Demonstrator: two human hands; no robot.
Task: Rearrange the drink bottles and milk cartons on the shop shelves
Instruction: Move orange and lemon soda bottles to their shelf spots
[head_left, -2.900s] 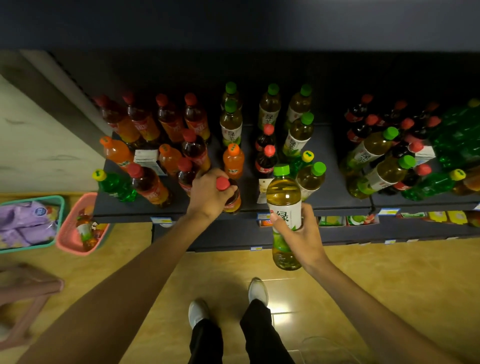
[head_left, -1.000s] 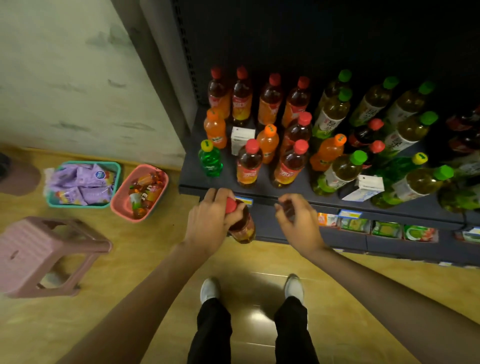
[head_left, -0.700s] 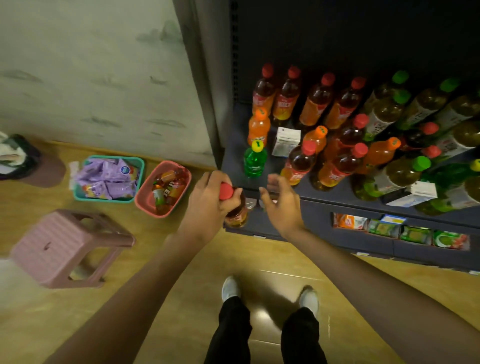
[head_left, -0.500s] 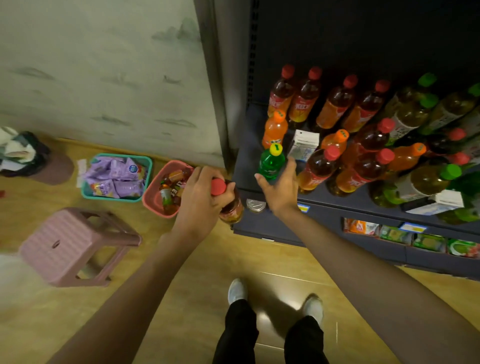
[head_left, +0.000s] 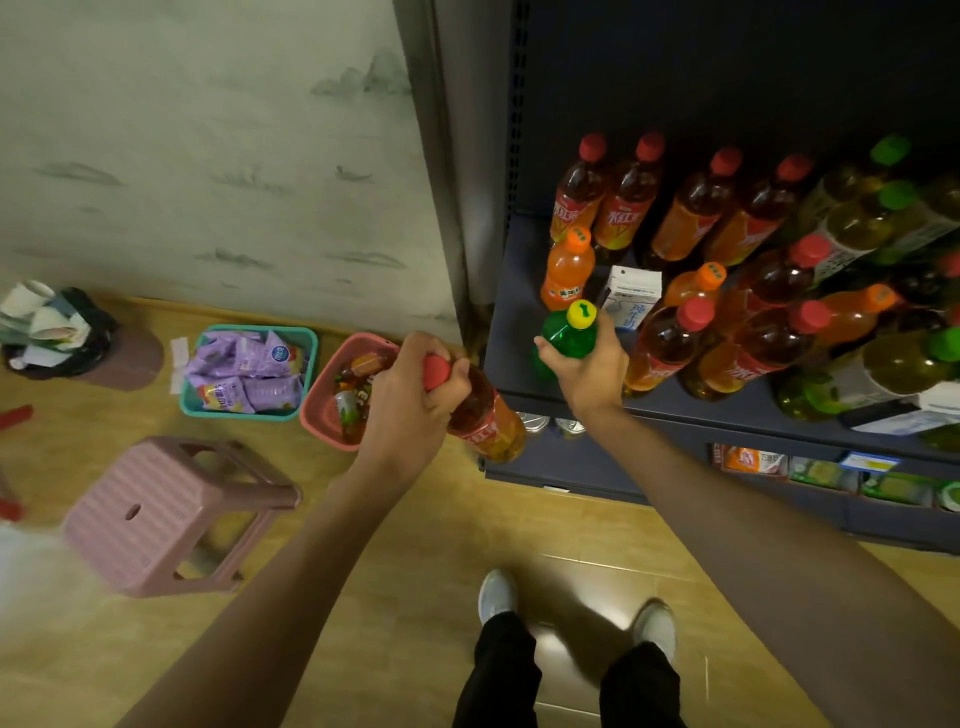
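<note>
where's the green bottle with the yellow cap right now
In the head view, the green bottle stands at the front left corner of the shelf, gripped by the right hand, just in front of an orange bottle and a milk carton.

Shelf (head_left: 511, 291) bears bottles (head_left: 670, 348) (perhaps cartons).
</note>
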